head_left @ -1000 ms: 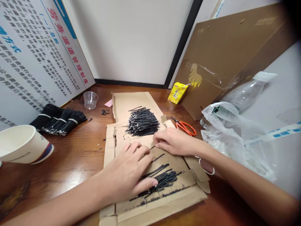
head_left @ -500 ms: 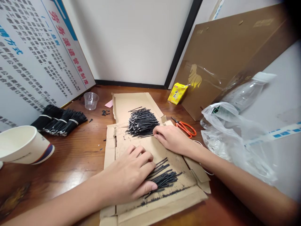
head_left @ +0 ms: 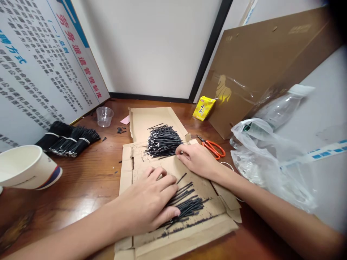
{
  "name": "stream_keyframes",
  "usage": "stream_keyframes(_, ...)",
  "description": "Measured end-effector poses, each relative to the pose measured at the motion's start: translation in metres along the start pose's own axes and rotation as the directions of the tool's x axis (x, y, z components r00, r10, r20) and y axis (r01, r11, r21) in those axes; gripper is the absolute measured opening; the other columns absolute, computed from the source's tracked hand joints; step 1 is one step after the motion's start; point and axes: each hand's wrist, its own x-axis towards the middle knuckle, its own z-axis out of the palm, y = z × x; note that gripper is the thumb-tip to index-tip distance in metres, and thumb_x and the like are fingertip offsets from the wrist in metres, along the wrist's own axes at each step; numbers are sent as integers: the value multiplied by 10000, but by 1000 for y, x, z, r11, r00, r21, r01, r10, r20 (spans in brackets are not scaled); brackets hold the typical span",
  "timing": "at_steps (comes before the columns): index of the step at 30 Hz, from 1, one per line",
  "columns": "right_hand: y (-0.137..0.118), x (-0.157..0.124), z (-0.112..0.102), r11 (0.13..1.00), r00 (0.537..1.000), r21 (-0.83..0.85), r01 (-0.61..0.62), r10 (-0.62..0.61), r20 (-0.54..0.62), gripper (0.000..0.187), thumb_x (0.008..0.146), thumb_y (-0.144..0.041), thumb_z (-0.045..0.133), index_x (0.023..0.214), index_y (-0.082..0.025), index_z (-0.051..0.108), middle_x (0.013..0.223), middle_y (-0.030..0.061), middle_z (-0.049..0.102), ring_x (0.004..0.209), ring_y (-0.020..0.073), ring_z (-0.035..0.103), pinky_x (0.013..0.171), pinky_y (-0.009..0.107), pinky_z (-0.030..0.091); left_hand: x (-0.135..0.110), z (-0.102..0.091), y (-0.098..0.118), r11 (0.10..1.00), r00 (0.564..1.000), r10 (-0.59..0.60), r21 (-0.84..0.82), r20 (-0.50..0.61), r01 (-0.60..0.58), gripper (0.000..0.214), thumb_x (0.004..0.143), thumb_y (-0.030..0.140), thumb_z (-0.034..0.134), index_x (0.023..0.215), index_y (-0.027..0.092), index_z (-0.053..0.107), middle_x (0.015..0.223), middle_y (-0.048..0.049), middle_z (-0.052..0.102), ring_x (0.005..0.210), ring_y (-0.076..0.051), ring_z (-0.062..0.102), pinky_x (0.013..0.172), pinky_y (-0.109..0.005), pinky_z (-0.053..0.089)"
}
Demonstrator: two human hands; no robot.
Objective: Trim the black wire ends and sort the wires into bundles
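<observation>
My left hand (head_left: 154,198) rests over the near bunch of thin black wires (head_left: 191,207). Its fingers are bent and apart, and the thumb lies on the wires; the palm hides their left ends. One wire (head_left: 182,177) sticks out slantwise beyond the index finger. Farther away, my right hand (head_left: 193,157) is pinched at the right front edge of the far pile of black wires (head_left: 164,141), many with pale tips. A single wire (head_left: 166,156) runs into that pinch. Both groups lie on an unfolded piece of cardboard (head_left: 151,115).
Orange-handled scissors (head_left: 214,147) lie right of the cardboard. Tied black bundles (head_left: 73,139), a clear plastic cup (head_left: 105,117) and a paper bowl (head_left: 29,168) stand left. On the right are a yellow drink carton (head_left: 204,108), a brown box (head_left: 252,61) and a plastic bag (head_left: 260,155).
A separate wire now shows beyond my left index finger, above the near bunch. Both hands stay nearly in place; the view has shifted slightly.
</observation>
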Motion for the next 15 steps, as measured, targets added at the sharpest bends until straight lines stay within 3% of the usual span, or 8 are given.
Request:
stream_keyframes(5, 7, 1, 11, 995, 999, -95, 39, -39, 1, 181, 919, -143, 472, 892, -185, 646, 869, 43, 718, 764, 177, 606, 666, 283, 328, 1, -1, 0, 999, 999, 32, -11, 24, -31, 287, 996, 370, 466, 1131, 149, 590, 1085, -81, 615, 984, -273, 455, 917, -457, 374)
stream_keyframes(15, 4, -2, 7, 983, 997, -168, 70, -75, -20, 232, 940, -172, 437, 930, -182, 668, 842, 61, 712, 749, 175, 592, 655, 283, 302, -1, -1, 1, 998, 998, 56, -1, -26, -56, 279, 977, 349, 505, 1143, 148, 605, 1057, -90, 628, 976, -266, 479, 919, -431, 390)
